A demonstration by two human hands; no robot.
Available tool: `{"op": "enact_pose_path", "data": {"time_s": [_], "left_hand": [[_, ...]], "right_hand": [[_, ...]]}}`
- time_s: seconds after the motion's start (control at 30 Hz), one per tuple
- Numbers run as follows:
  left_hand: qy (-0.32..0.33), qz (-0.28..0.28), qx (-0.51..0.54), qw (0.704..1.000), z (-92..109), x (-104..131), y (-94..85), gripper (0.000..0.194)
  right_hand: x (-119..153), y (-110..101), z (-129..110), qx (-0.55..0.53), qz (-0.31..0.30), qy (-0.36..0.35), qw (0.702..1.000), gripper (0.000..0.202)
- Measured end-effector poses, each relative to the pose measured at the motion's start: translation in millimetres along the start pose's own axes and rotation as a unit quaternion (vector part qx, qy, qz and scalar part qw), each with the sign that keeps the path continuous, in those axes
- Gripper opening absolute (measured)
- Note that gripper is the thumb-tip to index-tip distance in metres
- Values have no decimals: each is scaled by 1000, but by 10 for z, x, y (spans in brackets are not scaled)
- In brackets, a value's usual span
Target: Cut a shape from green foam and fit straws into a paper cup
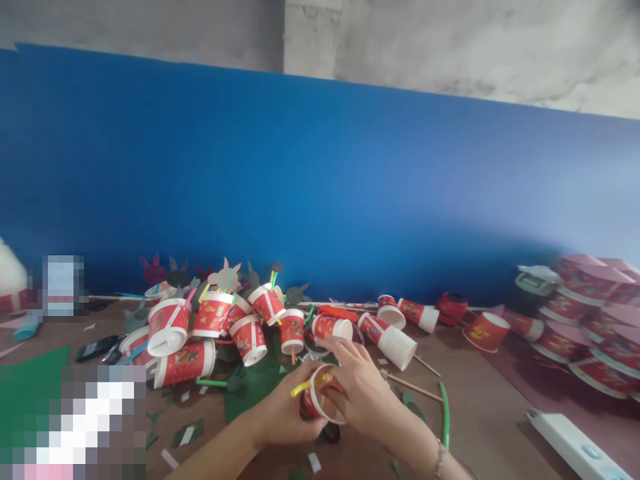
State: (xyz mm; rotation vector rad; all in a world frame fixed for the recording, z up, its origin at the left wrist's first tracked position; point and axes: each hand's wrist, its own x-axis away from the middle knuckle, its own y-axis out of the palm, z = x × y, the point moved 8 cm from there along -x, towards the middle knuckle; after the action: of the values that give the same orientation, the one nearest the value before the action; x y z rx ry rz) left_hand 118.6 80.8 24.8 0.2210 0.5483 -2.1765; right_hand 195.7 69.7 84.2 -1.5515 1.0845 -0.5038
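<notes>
A small red paper cup (313, 403) with a white rim is tilted so that its mouth faces me. My left hand (285, 407) is wrapped round its side. A yellow straw (301, 389) sticks out past the rim on the left, and a bit of yellow also shows inside the mouth. At the right side of the rim, my right hand (367, 393) has its thumb and a finger reaching into the cup; the fingertips there are partly hidden. Its other fingers stretch over the far side of the cup.
Red cups with straws and paper animal heads (225, 279) are heaped at the left. Stacked cups (397, 345) lie beyond my hands. Green paper (253, 387), scraps, a stick (413, 387) and a green straw (445, 417) lie around. Many cups (565, 340) and a white device (575, 443) are at right.
</notes>
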Motion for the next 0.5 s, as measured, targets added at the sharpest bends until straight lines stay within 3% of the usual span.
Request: {"op": "enact_pose_path", "data": {"time_s": [0.33, 0.5], "left_hand": [[-30, -41, 99, 994, -4, 22, 94, 52], [-48, -53, 140, 988, -16, 26, 131, 52]], "right_hand": [[-11, 31, 66, -95, -22, 8, 995, 11], [-10, 39, 38, -139, -21, -21, 990, 27]]}}
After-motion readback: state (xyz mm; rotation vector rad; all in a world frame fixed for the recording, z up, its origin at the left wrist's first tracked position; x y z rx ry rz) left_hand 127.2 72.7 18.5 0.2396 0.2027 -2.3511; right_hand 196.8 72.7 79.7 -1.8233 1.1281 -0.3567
